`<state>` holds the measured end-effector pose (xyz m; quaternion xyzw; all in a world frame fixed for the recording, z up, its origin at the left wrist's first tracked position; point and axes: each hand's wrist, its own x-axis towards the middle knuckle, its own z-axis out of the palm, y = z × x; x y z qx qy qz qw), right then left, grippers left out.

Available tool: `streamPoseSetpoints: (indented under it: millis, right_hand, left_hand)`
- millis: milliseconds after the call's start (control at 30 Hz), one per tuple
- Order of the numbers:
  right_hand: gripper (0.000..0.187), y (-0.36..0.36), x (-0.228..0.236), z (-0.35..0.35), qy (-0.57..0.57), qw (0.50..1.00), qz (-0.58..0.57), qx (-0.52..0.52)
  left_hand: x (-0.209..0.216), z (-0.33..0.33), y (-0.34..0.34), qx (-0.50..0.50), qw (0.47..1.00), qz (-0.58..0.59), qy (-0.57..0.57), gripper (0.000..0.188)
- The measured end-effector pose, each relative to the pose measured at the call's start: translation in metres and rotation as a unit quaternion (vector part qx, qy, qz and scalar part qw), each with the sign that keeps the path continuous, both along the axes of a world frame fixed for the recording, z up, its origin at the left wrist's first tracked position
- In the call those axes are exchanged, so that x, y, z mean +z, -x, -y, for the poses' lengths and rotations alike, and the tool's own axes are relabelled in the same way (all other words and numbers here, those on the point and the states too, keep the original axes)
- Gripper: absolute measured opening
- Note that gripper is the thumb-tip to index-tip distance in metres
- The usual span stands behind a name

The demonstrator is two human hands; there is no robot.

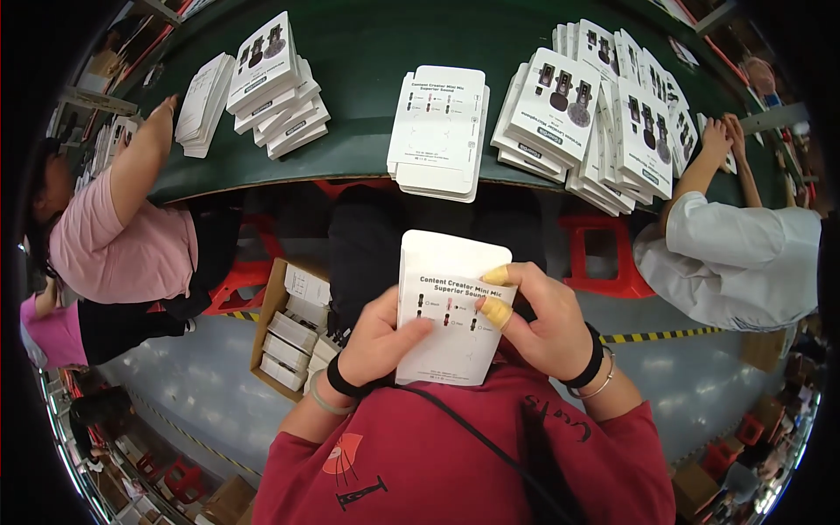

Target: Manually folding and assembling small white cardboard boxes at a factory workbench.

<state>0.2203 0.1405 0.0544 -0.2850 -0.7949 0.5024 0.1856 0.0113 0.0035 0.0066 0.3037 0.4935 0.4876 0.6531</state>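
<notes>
A white printed flat carton point(446, 350) with small microphone pictures is held upright in front of my chest, perhaps more than one sheet thick. My left hand point(382, 339) grips its left edge, thumb lying on the front. On the other side, my right hand point(544, 319) pinches the right edge, with yellow finger covers on the thumb and forefinger. Straight ahead, at the table's near edge, lies a stack of similar flat cartons point(437, 131). Right of that stack stand piled white boxes point(551, 105) with dark microphone pictures.
The green table point(359, 105) carries more boxes point(262, 61) and flat cartons point(201, 105) at left. An open cardboard box point(262, 337) of folded white cartons stands on the floor at left. Co-workers in pink point(122, 219) and white point(731, 258) sit either side, near red stools point(604, 249).
</notes>
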Motion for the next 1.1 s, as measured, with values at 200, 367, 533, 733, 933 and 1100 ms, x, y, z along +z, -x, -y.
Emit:
streamPoseSetpoints:
  millis: [200, 367, 533, 733, 933, 1100]
  right_hand:
    - [0.035, 0.002, -0.004, 0.019, 0.106, 0.984, -0.096, -0.102]
    - [0.043, -0.002, -0.008, 0.01, 0.361, 0.903, -0.202, -0.115]
    - [0.04, 0.006, -0.002, -0.005, 0.514, 0.838, -0.182, -0.029]
    - [0.035, -0.001, 0.007, -0.012, 0.101, 0.991, -0.031, 0.085]
    - [0.029, 0.006, 0.01, -0.01, 0.063, 0.988, -0.091, 0.111]
    - [0.027, 0.007, 0.017, -0.009, 0.014, 0.995, -0.024, 0.093]
  left_hand:
    - [0.012, -0.01, -0.02, 0.192, 0.968, -0.044, -0.153, 0.038]
    - [0.01, -0.009, -0.007, 0.111, 0.958, -0.153, -0.214, 0.034]
    - [0.011, -0.006, -0.001, 0.047, 0.955, -0.221, -0.193, 0.028]
    - [0.007, -0.009, -0.02, 0.142, 0.955, -0.175, -0.195, 0.027]
    - [0.018, -0.019, -0.008, 0.115, 0.914, -0.295, -0.254, 0.022]
    - [0.05, -0.03, 0.012, 0.01, 0.959, -0.243, -0.146, 0.014]
